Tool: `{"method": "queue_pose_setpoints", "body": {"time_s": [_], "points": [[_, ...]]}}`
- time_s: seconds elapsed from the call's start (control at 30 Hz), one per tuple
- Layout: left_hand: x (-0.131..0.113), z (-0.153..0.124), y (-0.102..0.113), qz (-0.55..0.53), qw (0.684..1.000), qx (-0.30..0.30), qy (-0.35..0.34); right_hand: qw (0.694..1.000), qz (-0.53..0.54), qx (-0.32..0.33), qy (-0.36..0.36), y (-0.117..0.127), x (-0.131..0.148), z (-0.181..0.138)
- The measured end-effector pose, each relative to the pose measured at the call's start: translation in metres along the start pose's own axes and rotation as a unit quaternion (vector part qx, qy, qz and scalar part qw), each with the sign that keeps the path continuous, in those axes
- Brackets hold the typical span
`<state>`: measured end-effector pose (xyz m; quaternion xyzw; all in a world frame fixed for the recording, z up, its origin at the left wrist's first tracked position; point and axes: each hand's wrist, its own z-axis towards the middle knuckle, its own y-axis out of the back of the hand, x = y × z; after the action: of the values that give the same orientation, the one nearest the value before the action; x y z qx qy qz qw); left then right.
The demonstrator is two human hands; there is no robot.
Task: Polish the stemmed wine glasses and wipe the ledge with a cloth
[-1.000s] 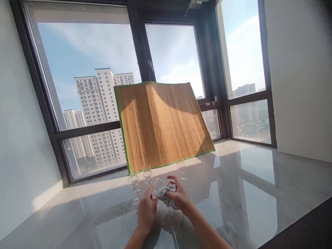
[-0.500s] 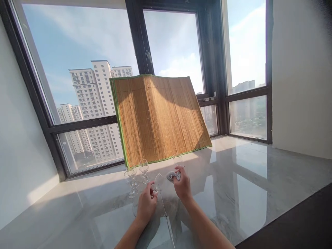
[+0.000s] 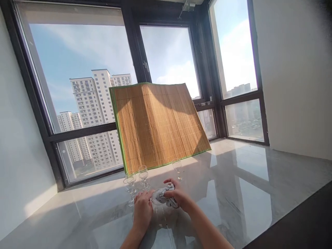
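Sunlight fell across a glossy grey window ledge in a corner of dark-framed windows. At left, pale apartment towers rose beyond the glass. Toward the middle of the ledge, a group of clear stemmed glasses stood upright, close together. Just to their right, the person's left hand was closed on a clear glass tipped on its side, its bowl facing right and its other end hidden by the fingers. Behind, a green-edged bamboo mat leaned against the window. The right hand gripped a bunched grey-white cloth at the bowl; how far it reached inside could not be told. Beyond that hand, a lone stemmed glass stood upright. At far right rose a plain pale wall.
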<state>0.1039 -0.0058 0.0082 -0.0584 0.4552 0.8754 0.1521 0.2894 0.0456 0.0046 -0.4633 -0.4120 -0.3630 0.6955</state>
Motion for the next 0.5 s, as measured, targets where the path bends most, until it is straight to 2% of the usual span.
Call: {"method": "queue_pose_setpoints", "body": {"time_s": [0.13, 0.23, 0.4, 0.5], "points": [[0.002, 0.003, -0.005, -0.092, 0.996, -0.011, 0.005, 0.995, 0.079, 0.025, -0.049, 0.0, 0.007, -0.007], [0.003, 0.003, -0.012, -0.171, 0.984, -0.027, 0.04, 0.993, 0.109, 0.007, -0.046, 0.0, 0.009, -0.006], [0.003, 0.004, -0.02, -0.24, 0.965, -0.053, 0.088, 0.986, 0.111, -0.123, -0.006, 0.008, 0.006, 0.005], [0.002, 0.003, -0.021, -0.259, 0.958, -0.056, 0.106, 0.976, 0.023, -0.213, 0.034, 0.015, 0.0, 0.013]]}}
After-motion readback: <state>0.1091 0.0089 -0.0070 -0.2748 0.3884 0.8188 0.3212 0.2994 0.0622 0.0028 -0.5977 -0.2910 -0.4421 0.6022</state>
